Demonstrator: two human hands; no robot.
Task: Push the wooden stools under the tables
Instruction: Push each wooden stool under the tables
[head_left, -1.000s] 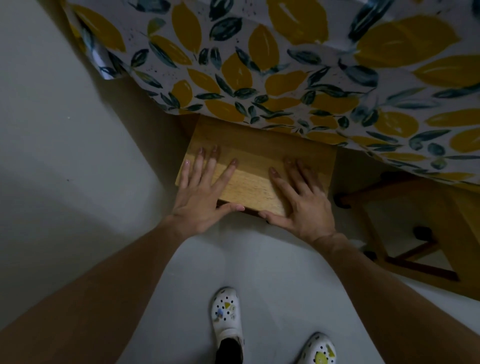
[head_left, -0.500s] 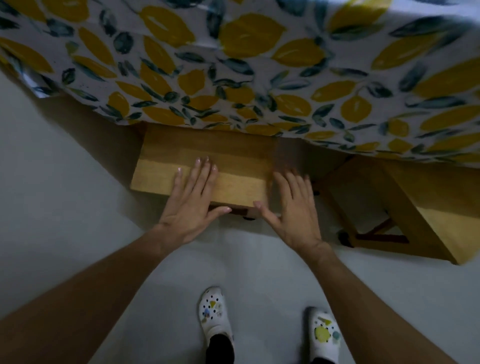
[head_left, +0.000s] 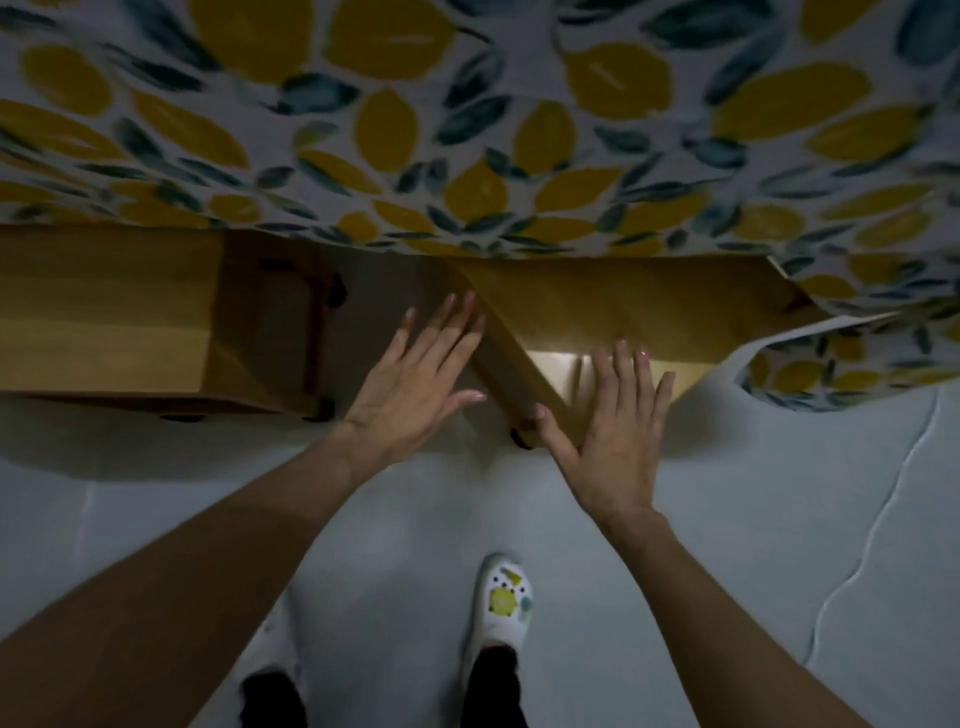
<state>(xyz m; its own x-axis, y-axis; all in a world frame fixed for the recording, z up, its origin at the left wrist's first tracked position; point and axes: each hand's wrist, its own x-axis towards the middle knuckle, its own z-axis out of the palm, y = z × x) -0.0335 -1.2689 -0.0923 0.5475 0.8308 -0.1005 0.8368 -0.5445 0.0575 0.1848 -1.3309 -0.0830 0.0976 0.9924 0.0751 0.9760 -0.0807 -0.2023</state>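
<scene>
Two wooden stools stand at the edge of a table covered by a lemon-print cloth. The left stool sits partly under the cloth, its seat sticking out toward me. The right stool also pokes out from under the cloth. My left hand hovers with spread fingers in the gap between the stools, its fingertips near the right stool's left corner. My right hand lies flat, fingers apart, on the near edge of the right stool's seat. Neither hand grips anything.
The pale floor stretches toward me, with a thin cable or crack running down it on the right. My two feet in white patterned clogs stand below the hands. The cloth hangs loose at the right.
Both hands have left the first stool, which now lies at the left, and shifted right to the second stool. The view has swung right with them.
</scene>
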